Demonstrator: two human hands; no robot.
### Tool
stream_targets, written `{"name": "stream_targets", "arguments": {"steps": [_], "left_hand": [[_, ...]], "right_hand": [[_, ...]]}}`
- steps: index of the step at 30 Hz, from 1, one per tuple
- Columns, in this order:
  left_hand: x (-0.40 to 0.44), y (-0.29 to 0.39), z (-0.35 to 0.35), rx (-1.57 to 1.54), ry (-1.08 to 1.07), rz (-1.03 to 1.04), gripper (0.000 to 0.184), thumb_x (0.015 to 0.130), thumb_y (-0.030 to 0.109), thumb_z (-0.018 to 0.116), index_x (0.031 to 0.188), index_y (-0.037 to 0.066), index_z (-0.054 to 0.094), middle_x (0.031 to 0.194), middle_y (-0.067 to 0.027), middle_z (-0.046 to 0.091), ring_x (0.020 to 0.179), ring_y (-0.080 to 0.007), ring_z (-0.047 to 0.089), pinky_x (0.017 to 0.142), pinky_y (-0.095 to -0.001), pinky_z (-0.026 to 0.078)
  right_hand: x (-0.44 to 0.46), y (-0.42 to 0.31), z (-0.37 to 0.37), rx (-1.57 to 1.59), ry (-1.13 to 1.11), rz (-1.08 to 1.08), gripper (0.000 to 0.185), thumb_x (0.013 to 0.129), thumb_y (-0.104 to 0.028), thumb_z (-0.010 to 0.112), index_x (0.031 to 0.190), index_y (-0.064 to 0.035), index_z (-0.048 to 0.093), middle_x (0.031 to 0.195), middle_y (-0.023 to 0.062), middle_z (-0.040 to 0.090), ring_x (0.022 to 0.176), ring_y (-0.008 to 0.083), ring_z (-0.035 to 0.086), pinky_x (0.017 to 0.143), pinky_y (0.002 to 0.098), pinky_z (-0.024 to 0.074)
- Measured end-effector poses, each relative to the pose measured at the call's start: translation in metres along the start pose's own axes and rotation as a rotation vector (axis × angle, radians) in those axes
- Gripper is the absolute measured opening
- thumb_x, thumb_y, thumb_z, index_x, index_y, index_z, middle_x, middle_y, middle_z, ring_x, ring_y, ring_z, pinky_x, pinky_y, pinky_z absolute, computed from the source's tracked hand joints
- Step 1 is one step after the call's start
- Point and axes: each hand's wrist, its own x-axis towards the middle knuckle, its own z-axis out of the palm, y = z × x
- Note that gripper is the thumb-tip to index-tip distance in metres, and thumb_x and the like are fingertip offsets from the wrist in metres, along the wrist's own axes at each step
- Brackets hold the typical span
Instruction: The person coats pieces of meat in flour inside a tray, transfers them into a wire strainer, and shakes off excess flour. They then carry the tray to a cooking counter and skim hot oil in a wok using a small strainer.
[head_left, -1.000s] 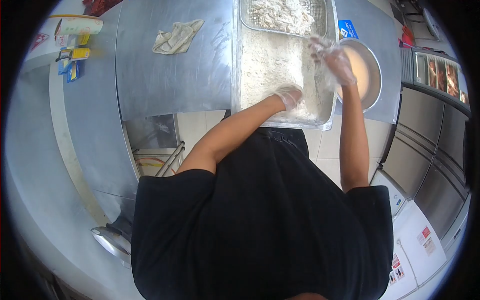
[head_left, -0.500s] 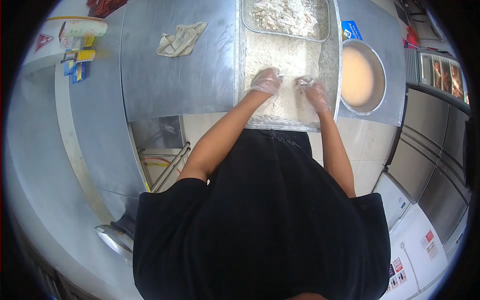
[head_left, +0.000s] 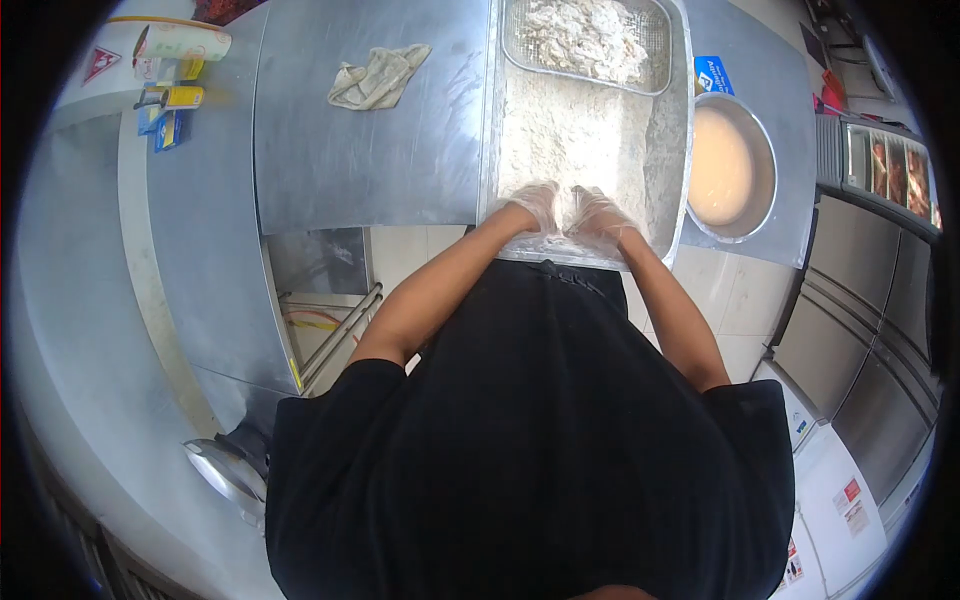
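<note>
Flour [head_left: 560, 130]: looking off-white, powdery, lumpy; spreading around and beyond both grips
Tray [head_left: 686, 180]: one, metal, holding the flour
Left grip [head_left: 537, 205]: gloved, touching flour; cannot tell if it is grasping any
Right grip [head_left: 598, 216]: gloved, touching flour beside the left; equally unclear
Basket [head_left: 590, 76]: one, resting beyond the grips, holding coated pieces [head_left: 590, 38] too clumped to count
Bowl [head_left: 771, 170]: one, holding peach-coloured liquid [head_left: 722, 165], standing right of the grips
Cloth [head_left: 380, 80]: one, lying crumpled leftward
</note>
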Motion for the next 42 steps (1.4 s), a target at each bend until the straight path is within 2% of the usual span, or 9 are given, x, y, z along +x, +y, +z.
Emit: {"name": "stream_targets", "arguments": {"steps": [5, 10, 15, 18, 23, 26, 31, 37, 42], "left_hand": [[0.005, 0.01, -0.029, -0.195, 0.254, -0.035, 0.036, 0.076, 0.017, 0.059, 0.109, 0.004, 0.06, 0.092, -0.0231, 0.063, 0.089, -0.0346, 0.061, 0.08, -0.04, 0.048], [0.002, 0.038, -0.071, -0.13, 0.345, -0.245, 0.031, 0.081, 0.026, 0.057, 0.095, -0.002, 0.062, 0.085, -0.025, 0.062, 0.079, -0.0382, 0.061, 0.072, -0.0428, 0.048], [0.024, 0.014, -0.052, -0.151, 0.425, -0.216, 0.044, 0.079, 0.036, 0.059, 0.095, -0.005, 0.06, 0.088, -0.0257, 0.062, 0.085, -0.037, 0.061, 0.077, -0.0415, 0.048], [0.023, 0.01, -0.04, -0.107, 0.446, -0.164, 0.048, 0.078, 0.037, 0.061, 0.101, -0.005, 0.059, 0.092, -0.0255, 0.062, 0.088, -0.0371, 0.06, 0.079, -0.0414, 0.047], [0.011, 0.019, -0.04, 0.123, 0.404, -0.255, 0.047, 0.076, 0.031, 0.06, 0.107, -0.004, 0.056, 0.103, -0.0241, 0.059, 0.097, -0.0366, 0.057, 0.084, -0.041, 0.046], [0.003, 0.024, -0.053, 0.083, 0.288, -0.332, 0.043, 0.076, 0.029, 0.059, 0.106, -0.003, 0.055, 0.105, -0.0228, 0.058, 0.099, -0.0352, 0.057, 0.085, -0.0401, 0.046], [0.003, 0.013, -0.039, 0.159, 0.298, -0.182, 0.036, 0.074, 0.018, 0.058, 0.104, -0.002, 0.057, 0.104, -0.0219, 0.06, 0.099, -0.0324, 0.058, 0.086, -0.0375, 0.046], [-0.001, 0.024, -0.038, 0.236, 0.036, -0.176, 0.035, 0.074, 0.009, 0.057, 0.108, -0.001, 0.056, 0.106, -0.0183, 0.061, 0.105, -0.0295, 0.057, 0.09, -0.0359, 0.044], [0.002, 0.037, -0.066, 0.213, 0.23, -0.209, 0.039, 0.076, 0.003, 0.054, 0.115, 0.0, 0.053, 0.104, -0.0181, 0.061, 0.103, -0.0289, 0.058, 0.089, -0.0365, 0.045]], "right_hand": [[-0.004, 0.001, -0.026, 0.508, 0.289, 0.077, 0.051, 0.075, -0.027, 0.067, 0.116, 0.0013, 0.053, 0.097, 0.0217, 0.062, 0.089, 0.032, 0.059, 0.084, 0.0362, 0.0441], [-0.019, -0.017, -0.092, 0.41, 0.396, 0.296, 0.038, 0.081, -0.029, 0.062, 0.103, 0.0019, 0.058, 0.094, 0.0204, 0.062, 0.088, 0.0305, 0.058, 0.077, 0.0377, 0.0445], [0.006, 0.046, -0.093, 0.254, 0.45, 0.042, 0.036, 0.084, -0.03, 0.06, 0.1, 0.0014, 0.059, 0.093, 0.0115, 0.059, 0.082, 0.0224, 0.055, 0.07, 0.0364, 0.045], [0.019, 0.035, -0.112, 0.202, 0.386, 0.141, 0.035, 0.082, -0.029, 0.057, 0.1, 0.0011, 0.06, 0.095, 0.0153, 0.06, 0.092, 0.0257, 0.057, 0.079, 0.0344, 0.0447], [0.122, 0.077, -0.037, -0.191, 0.625, -0.158, 0.069, 0.084, -0.043, 0.054, 0.137, -0.0041, 0.032, 0.141, 0.0156, 0.033, 0.13, 0.0315, 0.031, 0.106, 0.04, 0.0285], [0.078, -0.012, -0.042, -0.52, 0.201, -0.054, 0.083, 0.081, -0.043, 0.058, 0.143, -0.0102, 0.015, 0.147, 0.0223, 0.012, 0.137, 0.0316, 0.013, 0.111, 0.0395, 0.02], [0.044, 0.017, 0.009, -0.48, 0.221, -0.337, 0.053, 0.084, -0.037, 0.052, 0.126, -0.0059, 0.045, 0.127, 0.0224, 0.045, 0.113, 0.0365, 0.048, 0.097, 0.0427, 0.0378], [0.019, 0.025, -0.028, -0.106, 0.027, -0.012, 0.025, 0.087, -0.022, 0.05, 0.103, -0.0039, 0.056, 0.095, 0.0207, 0.058, 0.091, 0.0349, 0.057, 0.078, 0.0419, 0.0462], [0.029, 0.094, -0.041, -0.194, 0.548, -0.349, 0.02, 0.084, -0.021, 0.057, 0.091, -0.0023, 0.059, 0.085, 0.0171, 0.059, 0.08, 0.0312, 0.057, 0.074, 0.0403, 0.0469]]}}
